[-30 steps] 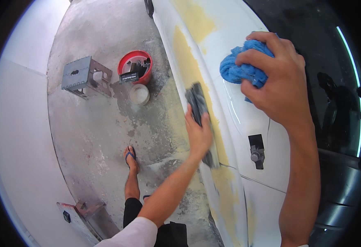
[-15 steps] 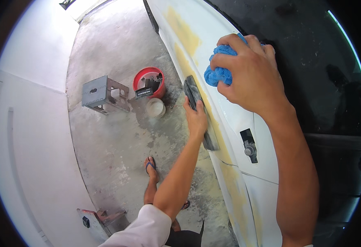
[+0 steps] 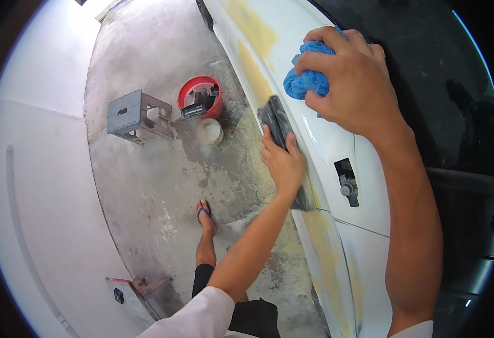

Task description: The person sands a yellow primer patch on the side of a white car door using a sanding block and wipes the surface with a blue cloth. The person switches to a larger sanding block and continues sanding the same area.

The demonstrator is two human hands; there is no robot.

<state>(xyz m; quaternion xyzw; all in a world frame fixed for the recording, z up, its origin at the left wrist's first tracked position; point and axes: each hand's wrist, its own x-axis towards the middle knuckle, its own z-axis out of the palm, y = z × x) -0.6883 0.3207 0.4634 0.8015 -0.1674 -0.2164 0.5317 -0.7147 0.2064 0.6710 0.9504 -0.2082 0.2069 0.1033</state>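
Note:
My left hand (image 3: 285,166) is wrapped round a long black sanding block (image 3: 275,120). The block lies along the side of a white car (image 3: 323,152), over a strip of yellowish filler (image 3: 253,67); part of it is hidden by my fingers. Higher on the body, my right hand (image 3: 354,84) clutches a crumpled blue cloth (image 3: 306,79) near the dark window. Below that hand sits a dark handle recess (image 3: 346,183) with a round grey fitting in it. More sanded filler patches (image 3: 325,253) show past the panel seam, nearer to me.
On the stained concrete floor (image 3: 145,191) stand a grey step stool (image 3: 124,115), a red bucket (image 3: 220,107) with dark items in it and a small whitish tub (image 3: 209,131). A white wall (image 3: 44,186) runs along the left. A worn stand (image 3: 131,298) is at lower left.
The sanding block, with my left hand, has slid a little toward me and up along the panel. My right hand keeps its hold on the cloth. The whole view has shifted slightly.

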